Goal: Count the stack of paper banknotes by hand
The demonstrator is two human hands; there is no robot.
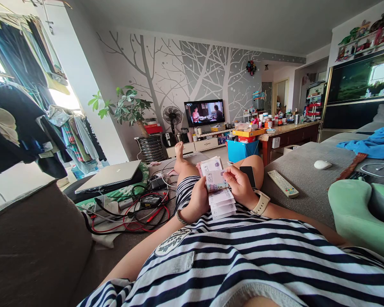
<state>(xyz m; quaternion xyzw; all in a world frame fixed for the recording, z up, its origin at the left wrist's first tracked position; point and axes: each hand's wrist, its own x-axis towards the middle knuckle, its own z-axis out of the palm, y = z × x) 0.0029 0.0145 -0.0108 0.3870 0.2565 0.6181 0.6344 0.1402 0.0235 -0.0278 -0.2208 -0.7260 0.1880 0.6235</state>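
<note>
Both of my hands are together over my lap, holding paper banknotes (215, 182). My left hand (199, 197) is closed on the left side of the notes, with the thumb on top. At their upper right edge, my right hand (240, 184) pinches a note between thumb and fingers. Several notes fan downward below the hands, against the striped clothing (243, 251). Beyond them more notes (208, 165) lie on my lap, partly covered by the held ones. A dark phone (248, 175) rests on my thigh just past the right hand.
To the right on the sofa lie a white remote control (283, 184), a white mouse (322, 164), a blue cloth (371, 143) and a green neck pillow (348, 204). On the left are a laptop (110, 175) and tangled cables (144, 209). A television (205, 112) stands ahead.
</note>
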